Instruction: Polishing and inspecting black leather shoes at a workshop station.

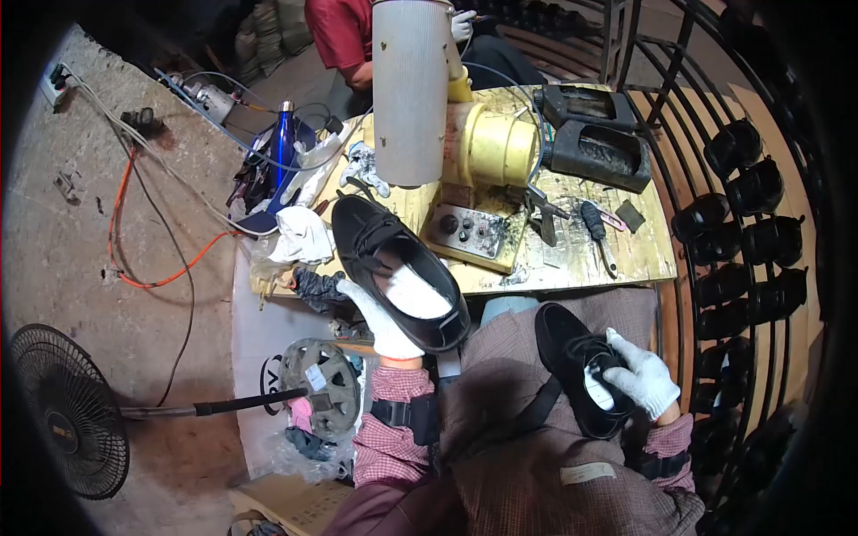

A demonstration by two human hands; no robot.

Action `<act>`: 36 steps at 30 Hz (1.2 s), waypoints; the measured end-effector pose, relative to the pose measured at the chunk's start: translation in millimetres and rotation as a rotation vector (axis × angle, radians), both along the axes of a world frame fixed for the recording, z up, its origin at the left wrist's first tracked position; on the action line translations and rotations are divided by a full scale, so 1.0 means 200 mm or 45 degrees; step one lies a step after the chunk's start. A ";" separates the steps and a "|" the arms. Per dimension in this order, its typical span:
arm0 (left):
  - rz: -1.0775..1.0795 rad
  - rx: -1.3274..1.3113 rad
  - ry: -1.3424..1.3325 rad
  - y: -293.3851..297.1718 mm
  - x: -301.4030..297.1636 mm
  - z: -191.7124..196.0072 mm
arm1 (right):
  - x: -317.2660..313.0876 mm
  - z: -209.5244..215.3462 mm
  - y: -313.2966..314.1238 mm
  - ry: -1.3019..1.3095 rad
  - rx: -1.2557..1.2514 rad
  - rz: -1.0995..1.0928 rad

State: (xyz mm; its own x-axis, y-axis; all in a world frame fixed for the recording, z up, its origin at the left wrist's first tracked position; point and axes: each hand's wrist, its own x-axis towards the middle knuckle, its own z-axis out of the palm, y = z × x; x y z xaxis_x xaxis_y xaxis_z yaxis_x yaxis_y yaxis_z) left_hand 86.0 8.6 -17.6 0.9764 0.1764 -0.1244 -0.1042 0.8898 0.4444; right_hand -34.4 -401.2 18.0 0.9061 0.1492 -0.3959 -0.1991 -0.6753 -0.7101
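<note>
Head cam, steep downward, close range

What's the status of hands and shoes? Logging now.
Left hand grips black shoe over bench edge. Right hand holds second shoe on lap. Nothing blocking.

We see a blue bottle (283, 134) beside tangled cables, a black floor fan (64, 409) at left, and screwdrivers (597, 229) on the yellow workbench (643, 250).
</note>
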 end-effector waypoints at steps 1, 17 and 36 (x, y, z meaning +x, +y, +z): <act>-0.017 -0.034 0.091 0.01 -0.02 -0.03 | 0.00 0.00 0.00 0.012 0.002 0.003; 0.055 0.317 -0.301 0.20 0.36 0.02 | 0.04 -0.02 -0.02 0.063 -0.077 0.050; -0.317 -0.245 0.120 -0.24 -0.40 -0.09 | -0.05 -0.04 -0.04 -0.077 0.174 -0.139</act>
